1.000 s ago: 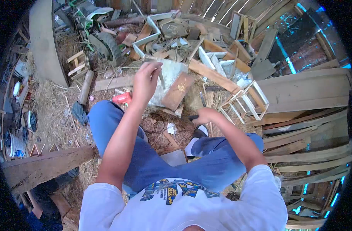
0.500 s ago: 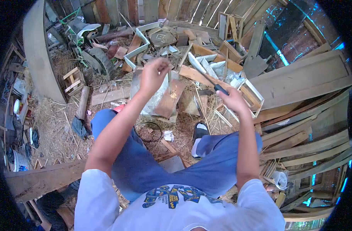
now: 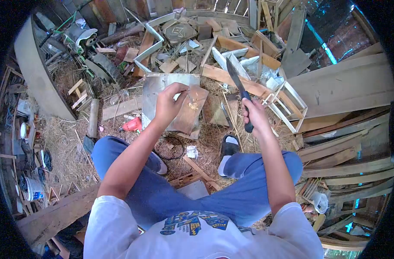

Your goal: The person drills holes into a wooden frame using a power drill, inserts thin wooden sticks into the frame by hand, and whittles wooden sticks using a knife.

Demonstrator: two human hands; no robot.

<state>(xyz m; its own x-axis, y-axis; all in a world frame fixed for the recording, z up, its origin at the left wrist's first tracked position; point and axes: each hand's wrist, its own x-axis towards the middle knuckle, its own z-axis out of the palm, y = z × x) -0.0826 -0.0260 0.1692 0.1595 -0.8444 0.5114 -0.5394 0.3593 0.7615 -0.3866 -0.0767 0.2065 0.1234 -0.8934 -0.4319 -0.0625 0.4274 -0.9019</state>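
Note:
My right hand (image 3: 256,115) is wrapped round the black handle of a large knife (image 3: 236,77), its dark blade pointing up and to the left. My left hand (image 3: 167,103) is closed in a pinch over the work surface, apparently on a thin stick whose length is hard to make out. Below it, a reddish-brown board (image 3: 198,123) lies on a larger whitish-grey panel (image 3: 151,86). Pale wood shavings (image 3: 193,105) sit on the brown board. A second, smaller knife (image 3: 226,113) rests on the straw to the right.
A red power tool (image 3: 132,125) lies left of the panel. Near my feet are a black wire loop (image 3: 169,148) and crumpled white paper (image 3: 192,151). White-edged wooden frames (image 3: 287,105) stand at right, below stacked planks (image 3: 343,146). Scrap wood and a wheel (image 3: 104,69) are further back.
The knife has swung more upright in my right hand, its blade rising. My left hand has dropped lower over the boards. The view has shifted slightly, uncovering the red power tool.

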